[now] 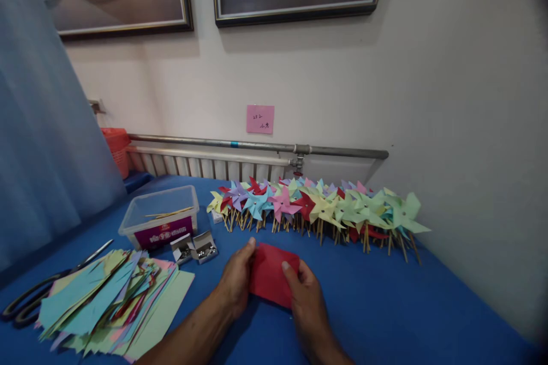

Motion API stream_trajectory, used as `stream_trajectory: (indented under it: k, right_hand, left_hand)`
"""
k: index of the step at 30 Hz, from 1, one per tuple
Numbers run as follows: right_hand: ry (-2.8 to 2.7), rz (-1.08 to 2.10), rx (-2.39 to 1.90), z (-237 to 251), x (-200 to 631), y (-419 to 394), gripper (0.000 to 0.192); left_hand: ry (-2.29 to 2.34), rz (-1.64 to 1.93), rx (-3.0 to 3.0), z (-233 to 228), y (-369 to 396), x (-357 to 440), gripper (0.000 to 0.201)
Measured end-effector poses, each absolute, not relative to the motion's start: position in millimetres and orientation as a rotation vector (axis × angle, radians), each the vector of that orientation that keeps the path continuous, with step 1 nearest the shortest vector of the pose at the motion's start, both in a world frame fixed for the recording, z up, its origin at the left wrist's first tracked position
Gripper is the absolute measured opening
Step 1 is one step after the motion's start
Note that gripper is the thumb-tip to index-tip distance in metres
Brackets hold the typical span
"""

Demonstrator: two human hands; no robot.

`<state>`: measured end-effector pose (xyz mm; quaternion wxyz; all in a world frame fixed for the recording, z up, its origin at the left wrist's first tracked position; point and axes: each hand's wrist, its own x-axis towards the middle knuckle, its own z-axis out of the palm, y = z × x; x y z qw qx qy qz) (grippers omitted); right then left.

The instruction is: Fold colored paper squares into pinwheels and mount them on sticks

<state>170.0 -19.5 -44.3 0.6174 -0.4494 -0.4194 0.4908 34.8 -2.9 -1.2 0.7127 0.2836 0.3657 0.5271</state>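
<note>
Between my two hands is a red sheet of paper [273,275], roughly square, held above the blue table cover. My left hand [237,274] grips its left edge, with the thumb at the upper left corner. My right hand [307,293] pinches the right edge, its thumb lying on the front face and the fingers behind, partly hidden. Left of my forearm lies a pile of coloured paper [111,302] in blue, green, yellow and pink. Beyond the hands, many paper pinwheels [323,211] on thin sticks lie in a long row.
Scissors [55,285] lie beside the paper pile at the left. A clear plastic tub [160,217] holds a few thin sticks [171,214]. Two small open boxes [204,248] of metal pins stand before it. Behind the table [385,308] are a radiator [205,166] and a wall pipe [257,145].
</note>
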Motion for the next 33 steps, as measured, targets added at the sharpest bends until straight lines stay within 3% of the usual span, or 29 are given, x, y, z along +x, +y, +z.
stream_trajectory:
  k: [4,10,18,26,33]
  right_hand:
    - [-0.835,1.194,-0.996,-42,171,-18,0.029]
    - [-0.702,1.268,-0.952,-35,173,-17,0.028]
    - [-0.706,1.57,-0.736,-5,167,-33,0.038]
    - [-0.796,1.57,-0.746,-12,167,-31,0.04]
    - [-0.767,1.47,-0.861,-16,163,-31,0.034]
  left_hand:
    - [0.738,1.167,0.726,3,-7,36,0.046]
    - [0.983,1.246,0.78,-4,-2,39,0.043]
    - [1.054,1.328,0.806,-6,3,35,0.043]
    - [1.054,1.354,0.935,-6,1,35,0.039]
    - [1.122,1.376,1.279,-10,-1,31,0.022]
